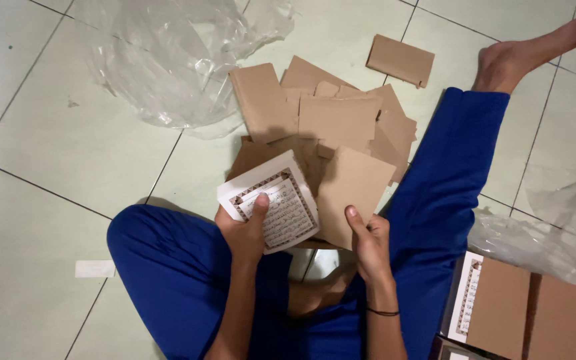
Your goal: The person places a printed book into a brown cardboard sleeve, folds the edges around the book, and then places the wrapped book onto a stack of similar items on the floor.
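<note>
Sitting cross-legged on the floor [48, 167], roughly midway by the look of it. Left hand [245, 230] clamped on a small stack of white printed pages [271, 203], right hand [368, 240] pinching a brown card sheet [355, 193] beside it. Big loose card pile [328, 120] ahead, wrapped bundles [521, 310] at right.

A home floor: pale tiles [48, 200], bare foot [508, 60], scattered cardboard pieces [335, 120].

The booklet [271, 208] is white with dense black script inside a brown patterned border. The card sheets [341, 120] are plain brown. The trousers [435, 200] are bright blue. The floor [48, 173] is pale green tile with dark joints. The plastic bag [168, 53] is clear.
</note>
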